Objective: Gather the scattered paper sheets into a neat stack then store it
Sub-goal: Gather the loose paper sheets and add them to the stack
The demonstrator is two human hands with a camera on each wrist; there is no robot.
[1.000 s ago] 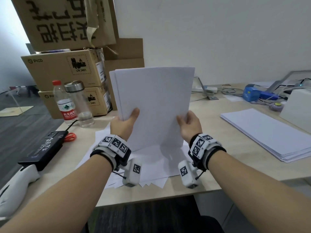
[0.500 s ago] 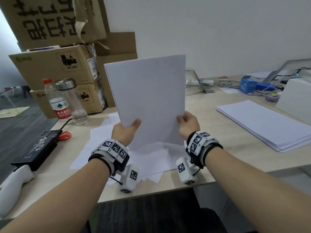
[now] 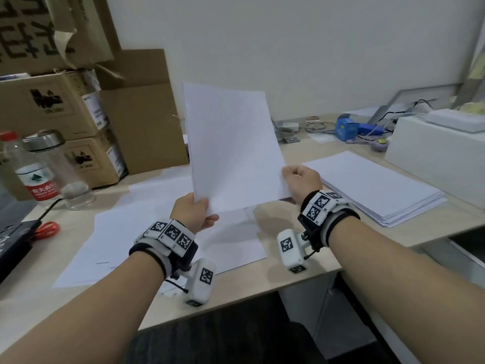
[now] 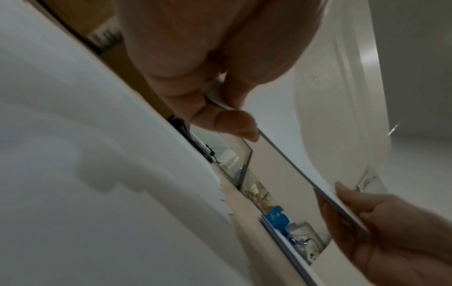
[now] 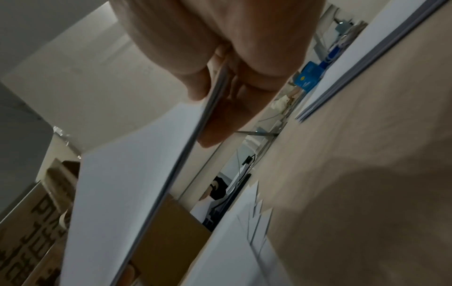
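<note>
A pale wooden surface (image 3: 275,281) is carrying loose sheets (image 3: 136,243) lying overlapped and skewed across its near middle, and a squared stack (image 3: 378,187) is sitting well apart at the right. Along the left, cardboard boxes (image 3: 91,158) are standing at the back with a water bottle (image 3: 34,177) and a clear flask (image 3: 63,169) just beside each other in front of them, while a black box (image 3: 13,243) and a red loop (image 3: 47,229) are lying nearer the edge. At the far right, a white box (image 3: 435,156), a blue box (image 3: 346,130) and cables (image 3: 317,126) are sitting by the wall.

Cardboard boxes (image 3: 78,114), water bottle (image 3: 31,172)
</note>
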